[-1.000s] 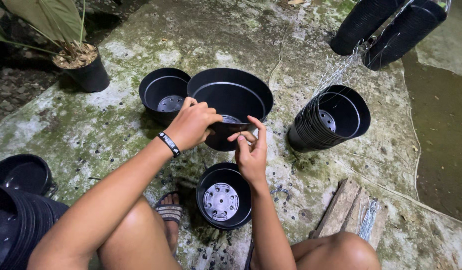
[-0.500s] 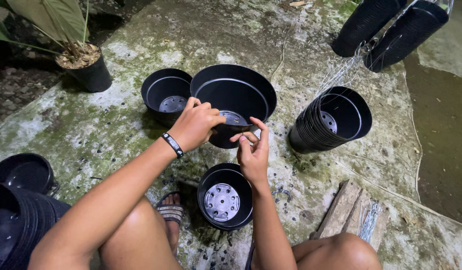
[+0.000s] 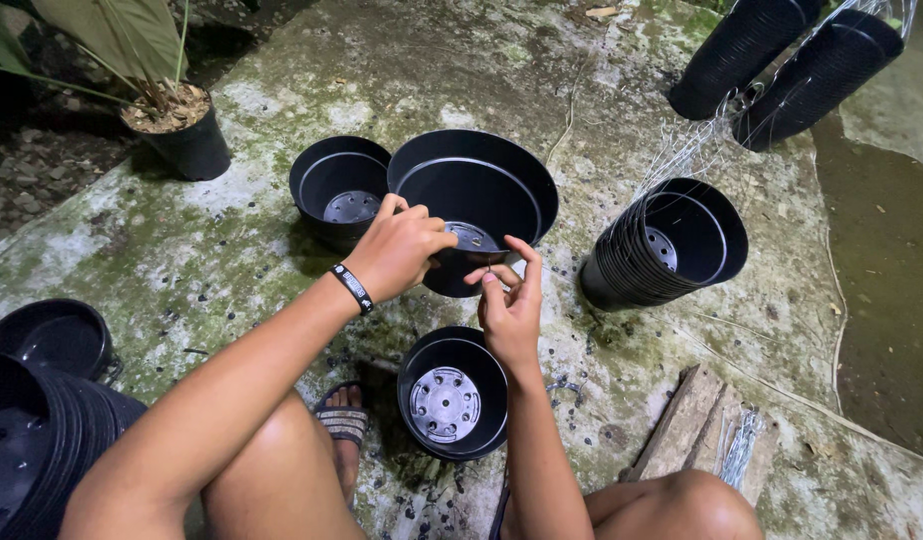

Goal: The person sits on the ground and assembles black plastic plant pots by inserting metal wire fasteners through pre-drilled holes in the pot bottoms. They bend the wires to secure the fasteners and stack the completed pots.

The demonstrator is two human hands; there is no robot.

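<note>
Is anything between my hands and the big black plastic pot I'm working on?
Nothing visible is. The left hand and right hand are both at the near rim of the large tilted black plastic pot, apparently touching it.

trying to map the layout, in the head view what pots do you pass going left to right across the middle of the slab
potted plant → small empty pot → large tilted pot under both hands → sideways stack of pots
</note>
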